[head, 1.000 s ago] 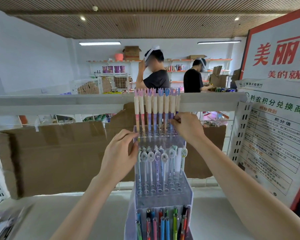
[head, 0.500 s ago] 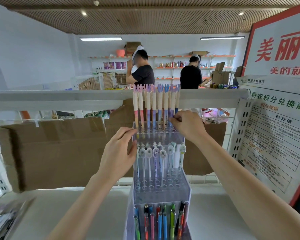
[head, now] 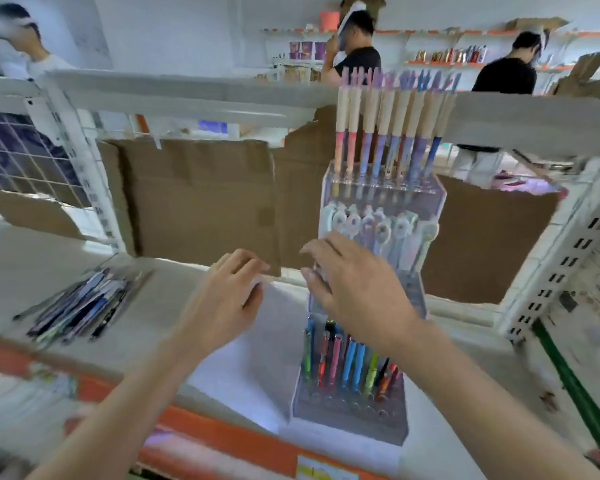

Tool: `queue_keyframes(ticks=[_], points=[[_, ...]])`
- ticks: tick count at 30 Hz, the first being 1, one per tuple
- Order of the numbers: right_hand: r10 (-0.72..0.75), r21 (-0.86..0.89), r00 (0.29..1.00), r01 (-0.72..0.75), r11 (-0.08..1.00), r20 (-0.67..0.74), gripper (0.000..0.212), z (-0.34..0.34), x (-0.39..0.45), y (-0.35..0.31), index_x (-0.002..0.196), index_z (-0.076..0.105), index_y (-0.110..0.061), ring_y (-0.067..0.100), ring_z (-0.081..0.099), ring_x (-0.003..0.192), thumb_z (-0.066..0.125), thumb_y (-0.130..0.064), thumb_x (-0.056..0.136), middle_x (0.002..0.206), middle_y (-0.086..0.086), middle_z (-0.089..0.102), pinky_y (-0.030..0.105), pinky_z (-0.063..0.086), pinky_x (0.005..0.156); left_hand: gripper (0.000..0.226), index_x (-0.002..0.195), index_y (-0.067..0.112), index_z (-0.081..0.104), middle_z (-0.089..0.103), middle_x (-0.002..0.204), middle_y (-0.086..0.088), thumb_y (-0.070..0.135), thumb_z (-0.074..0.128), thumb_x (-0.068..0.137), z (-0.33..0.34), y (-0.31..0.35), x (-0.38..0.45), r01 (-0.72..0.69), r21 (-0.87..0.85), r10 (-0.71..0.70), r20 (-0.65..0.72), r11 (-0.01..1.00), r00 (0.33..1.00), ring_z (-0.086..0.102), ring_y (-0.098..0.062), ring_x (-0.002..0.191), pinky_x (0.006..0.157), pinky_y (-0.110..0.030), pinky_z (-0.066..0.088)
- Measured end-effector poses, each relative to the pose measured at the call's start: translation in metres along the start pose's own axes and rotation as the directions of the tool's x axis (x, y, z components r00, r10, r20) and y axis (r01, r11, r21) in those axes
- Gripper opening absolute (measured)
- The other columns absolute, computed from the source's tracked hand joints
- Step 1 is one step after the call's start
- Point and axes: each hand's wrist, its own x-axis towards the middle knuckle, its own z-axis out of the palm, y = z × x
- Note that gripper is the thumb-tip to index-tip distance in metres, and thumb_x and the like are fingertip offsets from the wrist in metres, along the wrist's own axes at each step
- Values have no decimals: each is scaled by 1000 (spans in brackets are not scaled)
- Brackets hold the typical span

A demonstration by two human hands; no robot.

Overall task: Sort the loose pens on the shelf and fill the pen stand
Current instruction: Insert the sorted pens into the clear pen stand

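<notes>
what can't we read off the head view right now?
- Loose pens on the shelf: motion blur, so no count or colours.
- Pen stand, middle tier: lower part hidden behind the right hand.
- Right hand: contact with the stand unclear; fingers look spread.
- Left hand: seems to hold nothing, but blur leaves doubt.
- Bottom-tier pens: empty slots too blurred to count.

Bright, even indoor light; shadows faint. Motion blur smears the whole frame, worst left of both hands. Wide-angle bending at edges.
</notes>
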Motion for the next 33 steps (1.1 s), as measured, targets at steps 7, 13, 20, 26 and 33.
queue_keyframes(ticks=[7, 13, 20, 26, 33], points=[[-160, 318, 911, 34, 947, 380, 26, 99, 5, -91, 114, 55, -9, 29, 54, 103, 44, -22, 95, 112, 10, 54, 42, 48, 84, 30, 115, 7, 60, 56, 115, -10, 16, 56, 88, -15, -94, -99, 501, 178, -530, 208, 847, 822, 54, -33, 107, 92, -40, 44], [-46, 256, 787, -144, 956, 615, 32, 195, 41, -137, 121, 52, -7, 30, 50, 114, 45, -21, 93, 120, 13, 52, 35, 43, 91, 41, 122, 1, 51, 47, 124, -22, 26, 53, 90, -40, -179, -107, 685, 414, -784, 128, 599, 608, 41, -38, 118, 97, -42, 35], [98, 163, 699, -298, 941, 709, 34, 260, 69, -167, 124, 47, -8, 31, 48, 118, 44, -21, 93, 124, 12, 50, 35, 42, 93, 86, 135, 0, 35, 33, 140, -23, 64, 49, 79, -18, -256, -91, 716, 453, -841, 173, 531, 513, 29, -39, 131, 104, -44, 31], [210, 100, 655, -403, 910, 726, 30, 277, 74, -172, 119, 49, -9, 32, 49, 115, 44, -23, 93, 120, 12, 48, 35, 43, 88, 85, 133, 3, 32, 35, 137, -19, 56, 63, 74, 5, -268, -85, 612, 557, -801, 180, 561, 570, 35, -35, 126, 101, -40, 33], [275, 68, 631, -463, 884, 725, 27, 273, 81, -171, 114, 50, -9, 33, 51, 111, 41, -24, 93, 118, 11, 49, 35, 45, 84, 83, 143, -1, 13, 45, 135, -16, 29, 62, 83, 5, -278, -77, 677, 394, -783, 289, 622, 551, 46, -33, 123, 93, -39, 42]])
